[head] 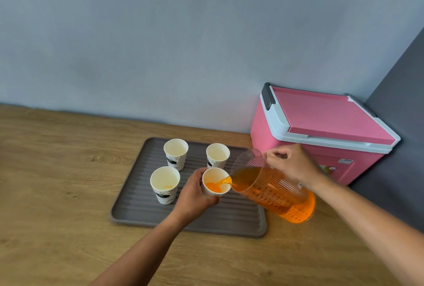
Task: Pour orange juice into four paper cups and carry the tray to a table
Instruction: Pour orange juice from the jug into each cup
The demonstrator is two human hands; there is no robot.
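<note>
My left hand (195,194) wraps around the near-right white paper cup (215,181) to steady it on the ribbed grey plastic tray (137,205) on the wooden bench (57,171), while my right hand (291,164) grips and tips the clear ribbed plastic jug (270,184) so orange juice (213,186) streams in.

The ribbed tray (137,205) was grey-brown on a wood-grain worktop (57,171). White paper cups (176,154) bore black prints, and the clear ribbed pitcher (275,194) held orange juice (213,187). The cooler (321,129) was pink with white trim.
</note>
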